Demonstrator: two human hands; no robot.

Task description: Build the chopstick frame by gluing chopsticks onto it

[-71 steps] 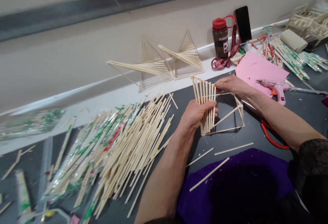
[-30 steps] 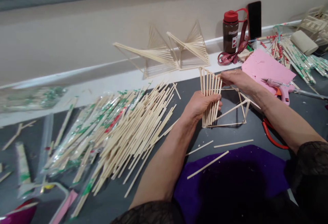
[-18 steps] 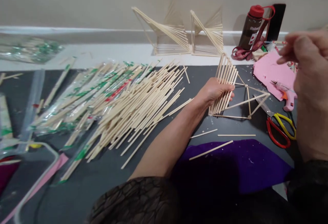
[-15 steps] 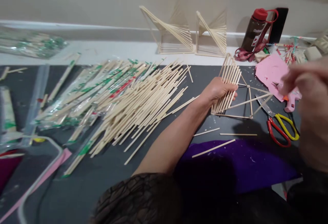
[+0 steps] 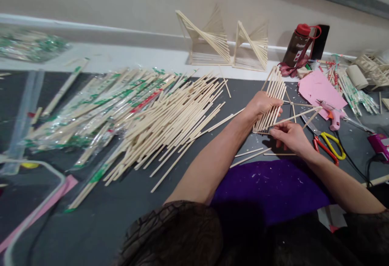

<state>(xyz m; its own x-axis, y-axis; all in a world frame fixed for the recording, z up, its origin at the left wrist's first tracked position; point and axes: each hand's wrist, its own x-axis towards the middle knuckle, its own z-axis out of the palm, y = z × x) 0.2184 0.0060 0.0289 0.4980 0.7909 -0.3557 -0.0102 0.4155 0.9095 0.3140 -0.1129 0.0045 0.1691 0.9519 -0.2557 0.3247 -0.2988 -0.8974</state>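
Note:
My left hand (image 5: 263, 104) is closed round the slatted side of a wooden stick frame (image 5: 277, 83), its thumb lying across the slats. At the frame's lower edge my right hand (image 5: 288, 135) has its fingers pinched together by the ends of the slats; whether a small stick is between them is too small to tell. Long sticks of the frame run right to a pointed corner. Below the hands, loose sticks (image 5: 247, 152) lie beside a purple cloth (image 5: 270, 189). A big pile of bare sticks (image 5: 179, 124) lies left of my left forearm.
Two finished-looking stick structures (image 5: 209, 41) (image 5: 252, 49) stand on the white ledge. Right are a bottle (image 5: 295, 49), pink sheet (image 5: 322, 89), pink glue gun (image 5: 336, 119) with a cable, and scissors (image 5: 332, 146). Wrapped sticks (image 5: 100, 104) lie left.
My right hand has come down and left from the raised position at the right to the frame's lower edge. My left hand keeps its hold. The camera view has shifted slightly.

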